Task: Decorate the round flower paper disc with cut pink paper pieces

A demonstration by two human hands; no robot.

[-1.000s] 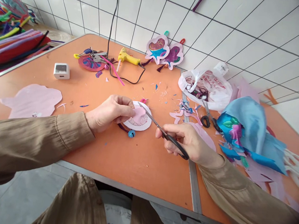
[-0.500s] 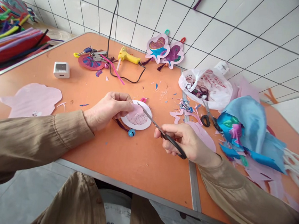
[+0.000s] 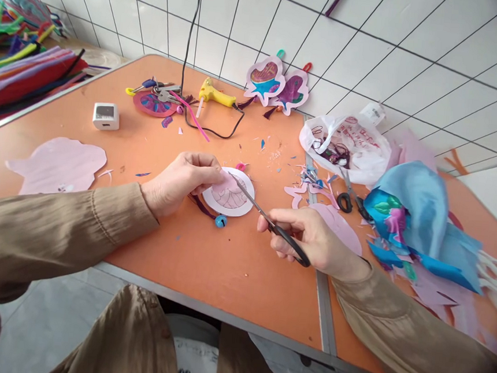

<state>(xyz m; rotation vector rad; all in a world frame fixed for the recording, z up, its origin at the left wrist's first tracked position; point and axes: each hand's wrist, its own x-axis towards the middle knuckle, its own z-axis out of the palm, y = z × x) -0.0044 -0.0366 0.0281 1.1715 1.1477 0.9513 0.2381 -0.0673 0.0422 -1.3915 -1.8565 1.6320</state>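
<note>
My left hand pinches a small pink piece, fabric or paper, between thumb and fingers. In my right hand is a pair of black-handled scissors, its blades reaching left to the pink piece's edge. Beneath them on the table lies a round white-rimmed ornament with a line-patterned middle and a pink loop at its top. A dark cord and a blue bell lie at its lower edge. My left fingers cover part of its left side.
On the orange table a yellow glue gun with its cable, keys and a white adapter lie behind. To the right are a plastic bag, second scissors, scraps and blue fabric. Pink cut-out at left.
The whole view has shifted slightly, so things sit a little further right. Both hands, the pink piece and the scissors keep nearly the same places relative to each other.
</note>
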